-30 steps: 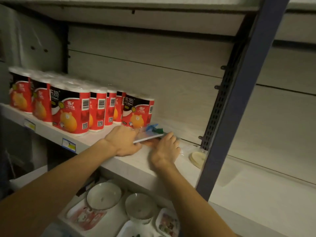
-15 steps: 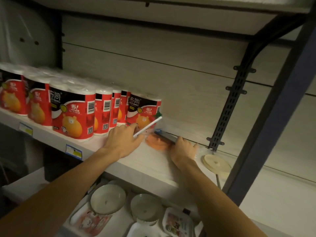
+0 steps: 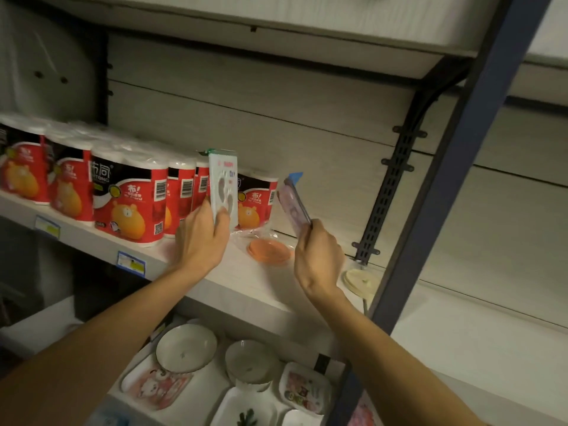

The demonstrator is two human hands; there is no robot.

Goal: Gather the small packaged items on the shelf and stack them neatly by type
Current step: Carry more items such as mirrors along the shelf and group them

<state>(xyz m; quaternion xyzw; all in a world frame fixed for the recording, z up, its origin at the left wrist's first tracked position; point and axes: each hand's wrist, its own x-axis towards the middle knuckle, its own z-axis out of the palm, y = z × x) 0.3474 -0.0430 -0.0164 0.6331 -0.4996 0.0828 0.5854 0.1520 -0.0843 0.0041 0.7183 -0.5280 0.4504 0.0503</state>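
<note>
- The left hand (image 3: 201,238) is raised above the pale wood-grain shelf board (image 3: 246,281), its wrist bent up, with thumb and fingers pinched on the lower end of a flat white card packet with a pink footprint design (image 3: 223,187), which stands upright and faces the camera.
- The right hand (image 3: 319,256) is also lifted off the board, fingers curled round the lower end of a thin flat packet in clear film with a blue tab at its top (image 3: 293,204); this packet is tilted, its top leaning left, and shows mostly its edge.
- Both forearms reach up from the bottom of the view, and the two packets are apart from each other.
- Between the hands, a stack of round orange plastic lids in a clear wrapper (image 3: 270,250) lies on the board.
- A round cream-coloured lid (image 3: 361,279) lies right of the right hand, beside the dark blue metal upright (image 3: 455,167).
- Behind the left hand stands a row of red-and-white wrapped paper rolls (image 3: 129,195).
- White bowls and printed trays (image 3: 215,370) sit on the level below.
</note>
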